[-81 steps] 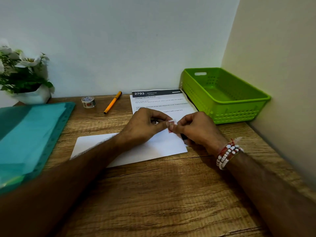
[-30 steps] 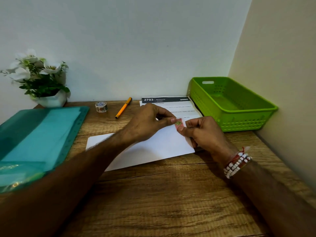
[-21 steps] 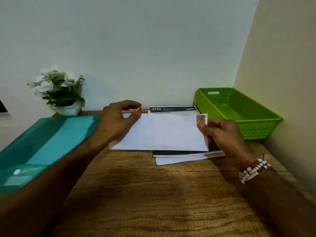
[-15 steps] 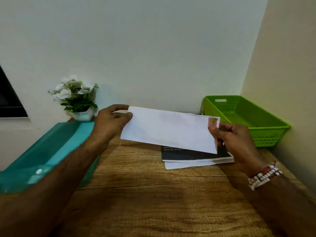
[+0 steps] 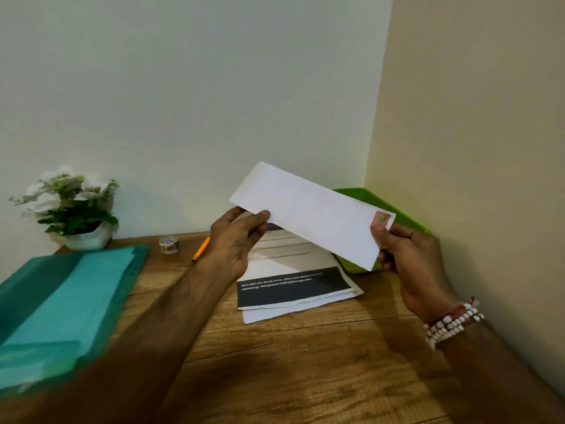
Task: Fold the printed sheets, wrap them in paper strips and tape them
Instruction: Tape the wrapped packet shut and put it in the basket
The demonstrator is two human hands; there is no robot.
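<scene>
Long white folded paper packet (image 5: 308, 214), held aloft and slanting down rightward, left end pinched by the left hand (image 5: 235, 243), pink patterned tape piece (image 5: 381, 218) at its right corner touching the thumb of the right hand (image 5: 409, 258), black-banded printed sheets (image 5: 290, 289) lying flat below the fingers

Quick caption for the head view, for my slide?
Left hand and right hand hold a taped white paper bundle in the air above printed sheets on the wooden desk.

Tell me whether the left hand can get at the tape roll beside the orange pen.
Probably yes, once it lets go. The tape roll sits on the desk just left of the left hand, with only the pen between. But that hand pinches the folded paper, which the right hand also holds.
</scene>
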